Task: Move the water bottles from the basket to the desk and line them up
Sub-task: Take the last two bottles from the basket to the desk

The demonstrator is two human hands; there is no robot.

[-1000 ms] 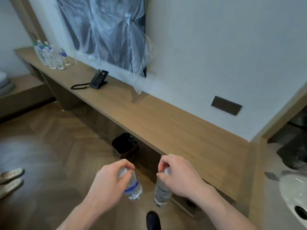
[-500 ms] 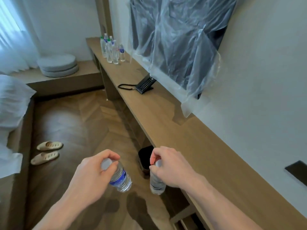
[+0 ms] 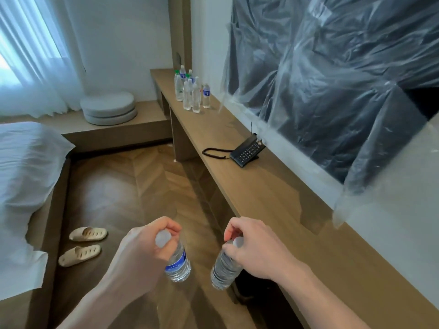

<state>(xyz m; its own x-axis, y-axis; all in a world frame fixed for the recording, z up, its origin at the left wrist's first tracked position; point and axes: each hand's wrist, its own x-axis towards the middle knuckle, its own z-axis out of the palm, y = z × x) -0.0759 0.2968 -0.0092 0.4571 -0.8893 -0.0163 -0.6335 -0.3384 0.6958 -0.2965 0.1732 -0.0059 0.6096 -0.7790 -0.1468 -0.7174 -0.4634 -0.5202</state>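
While both clear plastic bottles hang neck-up over the floor beside the table (image 3: 273, 198), the left hand (image 3: 142, 252) grips the blue-labelled bottle (image 3: 177, 264) by its cap, and the right hand (image 3: 256, 248) grips the other bottle (image 3: 224, 269) likewise.

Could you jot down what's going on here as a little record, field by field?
left hand: left hand grips blue-label bottle by its neck
right hand: right hand grips clear bottle by its neck
desk: desk along the wall
already placed: bottle group at the far end
also on desk: black phone
floor: slippers
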